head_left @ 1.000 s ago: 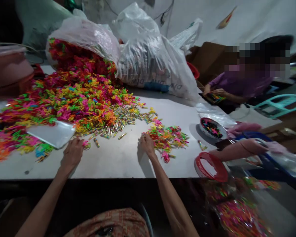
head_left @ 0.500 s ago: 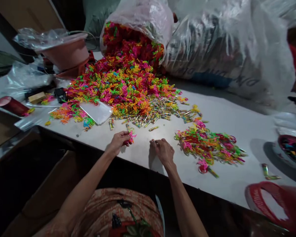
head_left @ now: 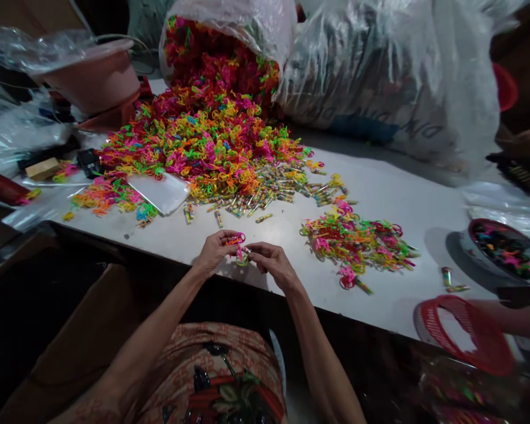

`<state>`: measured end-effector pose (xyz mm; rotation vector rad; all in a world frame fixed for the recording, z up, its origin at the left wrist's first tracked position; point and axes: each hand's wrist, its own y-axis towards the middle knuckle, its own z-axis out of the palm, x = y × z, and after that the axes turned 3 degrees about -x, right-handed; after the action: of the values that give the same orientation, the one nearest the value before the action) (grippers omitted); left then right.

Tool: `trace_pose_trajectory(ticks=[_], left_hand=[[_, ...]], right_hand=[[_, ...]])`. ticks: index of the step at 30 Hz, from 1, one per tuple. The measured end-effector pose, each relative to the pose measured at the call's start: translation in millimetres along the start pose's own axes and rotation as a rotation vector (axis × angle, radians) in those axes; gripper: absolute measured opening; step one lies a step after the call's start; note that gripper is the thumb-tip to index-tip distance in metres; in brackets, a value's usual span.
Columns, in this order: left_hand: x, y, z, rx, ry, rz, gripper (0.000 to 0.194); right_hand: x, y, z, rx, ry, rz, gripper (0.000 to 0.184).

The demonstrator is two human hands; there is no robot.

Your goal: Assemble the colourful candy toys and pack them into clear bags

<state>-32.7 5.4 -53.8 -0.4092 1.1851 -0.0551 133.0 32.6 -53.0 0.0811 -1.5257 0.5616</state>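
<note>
Close above the near edge of the white table (head_left: 181, 247), the left hand (head_left: 212, 254) pinches a pink plastic piece (head_left: 235, 239) between thumb and fingers. The right hand (head_left: 274, 266) meets it from the other side, fingers bent and tips at a yellow-green ring (head_left: 242, 258) hanging just below the pink piece; whether those tips grip anything is too small to tell. Beyond the hands, a large multicolored heap (head_left: 212, 138) spills from a plastic sack (head_left: 265, 26) toward the table's middle, with small printed tubes (head_left: 269, 191) along its near side. A smaller pile (head_left: 357, 241) lies to the right, and a red basket (head_left: 481, 338) sits at the near edge, farther right.
</note>
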Motion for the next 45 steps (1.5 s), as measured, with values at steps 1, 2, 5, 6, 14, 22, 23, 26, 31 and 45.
trace_pose_trajectory(ticks=[1,2,5,6,14,22,23,26,31,45], left_hand=[[0,-1,0.0,0.012,-0.029,-0.030,0.040],[1,-2,-0.3,0.025,-0.052,-0.058,0.041],[1,-4,-2.0,0.059,-0.107,-0.127,0.043],[1,-4,-2.4,0.069,-0.117,-0.143,0.044],[3,-3,-2.5,0.106,-0.130,-0.141,0.041],[11,-5,-3.7,0.149,-0.076,-0.116,0.044],[12,-5,-3.5,0.149,-0.082,-0.134,0.045],[15,-7,-1.3,0.156,-0.114,-0.197,0.047],[25,-14,9.2,0.123,-0.115,-0.175,0.042],[27,1,20.9,0.100,-0.110,-0.192,0.039]], right_hand=[[-3,-2,0,0.010,0.005,0.014,0.036],[-5,-3,0,0.018,0.007,0.024,0.037],[-8,-3,-1,0.014,0.030,0.031,0.036],[-8,-3,-1,0.004,0.044,0.026,0.036],[1,-4,-7,-0.081,0.088,0.035,0.031],[-2,-2,-9,-0.017,0.117,0.026,0.027],[-3,-2,-9,-0.020,0.131,0.025,0.027],[-8,-5,-7,-0.059,0.167,0.012,0.026],[-6,-9,-6,-0.107,0.133,-0.010,0.025],[-6,-13,-26,-0.239,0.075,-0.016,0.029]])
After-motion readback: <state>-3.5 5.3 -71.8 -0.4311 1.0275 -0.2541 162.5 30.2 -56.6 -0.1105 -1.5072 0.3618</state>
